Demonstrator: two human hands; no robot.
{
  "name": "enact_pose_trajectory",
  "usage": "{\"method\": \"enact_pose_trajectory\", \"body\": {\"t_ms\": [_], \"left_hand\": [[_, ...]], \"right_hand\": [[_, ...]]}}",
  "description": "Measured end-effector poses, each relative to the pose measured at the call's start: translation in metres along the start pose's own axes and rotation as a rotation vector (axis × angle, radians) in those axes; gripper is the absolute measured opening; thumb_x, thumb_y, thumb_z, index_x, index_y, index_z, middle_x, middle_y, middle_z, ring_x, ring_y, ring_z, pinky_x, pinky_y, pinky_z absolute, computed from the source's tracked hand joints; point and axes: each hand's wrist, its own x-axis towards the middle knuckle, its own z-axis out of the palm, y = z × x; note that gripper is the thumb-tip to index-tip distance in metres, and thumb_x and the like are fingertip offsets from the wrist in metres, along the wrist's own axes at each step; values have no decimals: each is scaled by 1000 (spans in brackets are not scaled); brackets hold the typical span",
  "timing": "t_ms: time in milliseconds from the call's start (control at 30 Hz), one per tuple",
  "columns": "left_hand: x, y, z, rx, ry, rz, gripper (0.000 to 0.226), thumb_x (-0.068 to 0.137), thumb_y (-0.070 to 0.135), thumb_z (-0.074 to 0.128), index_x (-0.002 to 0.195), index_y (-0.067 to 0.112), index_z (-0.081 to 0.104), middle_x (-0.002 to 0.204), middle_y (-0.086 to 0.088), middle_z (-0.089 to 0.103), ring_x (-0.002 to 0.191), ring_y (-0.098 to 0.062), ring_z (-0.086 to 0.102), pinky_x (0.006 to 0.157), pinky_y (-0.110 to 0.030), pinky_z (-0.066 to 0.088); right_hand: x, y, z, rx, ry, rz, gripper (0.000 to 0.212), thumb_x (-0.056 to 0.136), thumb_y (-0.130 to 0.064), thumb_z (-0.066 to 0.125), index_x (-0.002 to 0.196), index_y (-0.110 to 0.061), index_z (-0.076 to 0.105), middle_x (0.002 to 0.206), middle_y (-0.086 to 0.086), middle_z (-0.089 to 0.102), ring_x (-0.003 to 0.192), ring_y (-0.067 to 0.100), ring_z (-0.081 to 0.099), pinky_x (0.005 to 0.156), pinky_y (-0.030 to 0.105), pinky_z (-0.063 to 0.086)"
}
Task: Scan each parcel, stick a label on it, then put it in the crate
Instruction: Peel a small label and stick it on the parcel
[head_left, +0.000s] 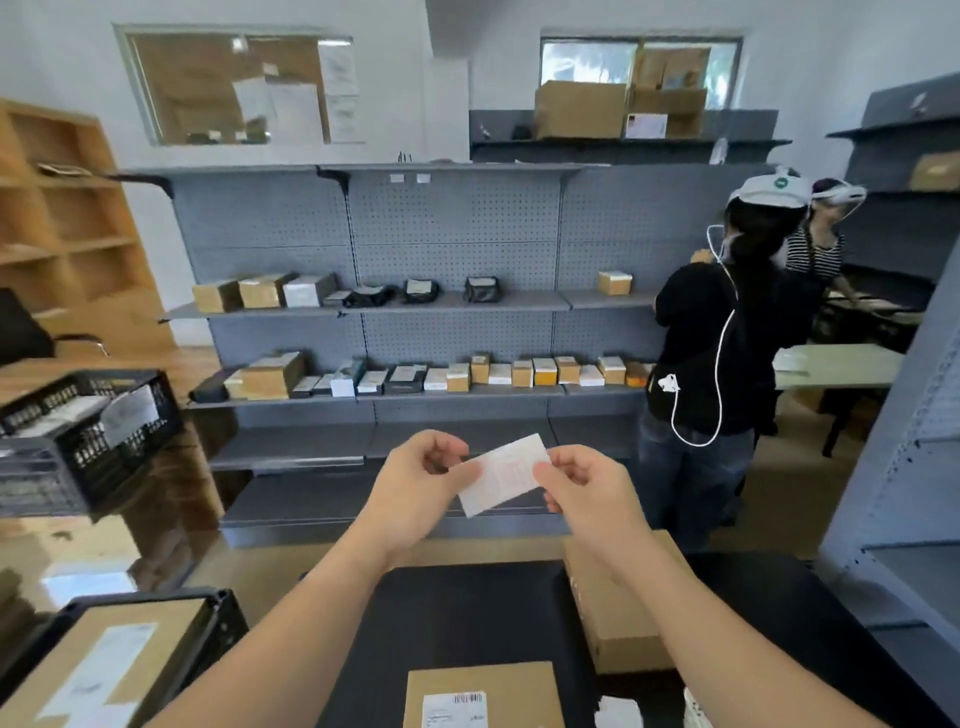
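Note:
Both my hands hold a white paper label (506, 475) up in front of me, above the black table (467, 623). My left hand (415, 488) pinches its left edge and my right hand (587, 493) pinches its right edge. Below, at the near table edge, lies a brown parcel (483, 693) with a barcode sticker on top. A second, longer brown parcel (618, 613) lies to its right, partly under my right forearm. At the lower left a black crate (223, 623) holds a labelled cardboard parcel (104, 670).
Another black crate (78, 441) with papers stands on the wooden desk at left. Grey pegboard shelving (441, 312) with several small parcels faces me. Two people wearing headsets stand at the right near a pale table (831, 364). A grey shelf unit (909, 519) borders the right side.

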Motion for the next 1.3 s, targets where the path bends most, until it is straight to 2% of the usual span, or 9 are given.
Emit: {"method": "enact_pose_trajectory", "body": {"t_ms": [167, 267, 333, 700, 833, 933, 1067, 1200, 1300], "left_hand": [[3, 38, -9, 302, -37, 213, 10, 83, 38, 76, 90, 37, 68, 94, 16, 67, 75, 2, 55, 75, -23, 44], [1, 49, -4, 363, -101, 267, 3, 87, 36, 72, 86, 35, 69, 83, 16, 66, 62, 7, 52, 63, -18, 41], [-3, 51, -2, 328, -123, 270, 6, 90, 31, 71, 85, 30, 69, 77, 13, 64, 60, 7, 53, 57, -12, 40], [-20, 47, 1, -171, -77, 104, 13, 98, 19, 65, 92, 10, 70, 87, -12, 72, 77, -11, 62, 73, -25, 50], [-24, 49, -1, -194, -76, 104, 11, 97, 19, 65, 91, 11, 69, 91, -12, 73, 80, -13, 64, 75, -26, 50], [-25, 52, -3, -156, -83, 141, 4, 93, 21, 71, 94, 18, 73, 94, -14, 73, 81, -16, 64, 76, -33, 52], [-28, 61, -5, -72, -102, 183, 9, 95, 20, 68, 87, 19, 73, 80, -1, 71, 71, -9, 62, 66, -26, 50], [-28, 64, -11, -3, -134, 197, 13, 95, 27, 67, 83, 24, 72, 84, -9, 71, 75, -13, 61, 71, -33, 51], [-29, 65, -15, 42, -168, 205, 12, 94, 30, 67, 82, 28, 72, 85, -2, 71, 78, -13, 63, 75, -35, 53]], "right_hand": [[-5, -28, -8, -164, -156, -100, 10, 95, -18, 68, 92, -22, 76, 80, -10, 74, 65, -4, 61, 65, 17, 51], [-8, -40, -10, -193, -206, -134, 9, 95, -18, 69, 91, -19, 77, 80, -8, 75, 63, -5, 60, 62, 15, 49], [-10, -42, -10, -203, -209, -147, 8, 95, -19, 70, 92, -20, 77, 81, -9, 76, 64, -5, 60, 62, 15, 49], [-22, -33, -5, -12, -136, -78, 8, 96, -22, 70, 99, -18, 75, 95, -5, 78, 91, 12, 72, 76, 25, 60], [-23, -38, -4, -40, -126, -94, 11, 97, -25, 68, 98, -18, 77, 93, -5, 78, 91, 20, 72, 79, 35, 61], [-25, -44, -5, -66, -147, -116, 10, 97, -23, 69, 96, -18, 78, 89, -5, 78, 79, 14, 70, 72, 26, 58], [-28, -52, -5, -100, -212, -133, 8, 96, -21, 70, 93, -19, 78, 80, -6, 76, 68, 2, 65, 65, 17, 54], [-26, -64, -11, -129, -194, -192, 9, 95, -23, 71, 90, -26, 78, 80, -6, 76, 71, 2, 67, 69, 20, 52], [-21, -74, -17, -157, -169, -221, 11, 95, -21, 70, 89, -21, 79, 84, -2, 77, 75, 9, 70, 70, 23, 53]]}}
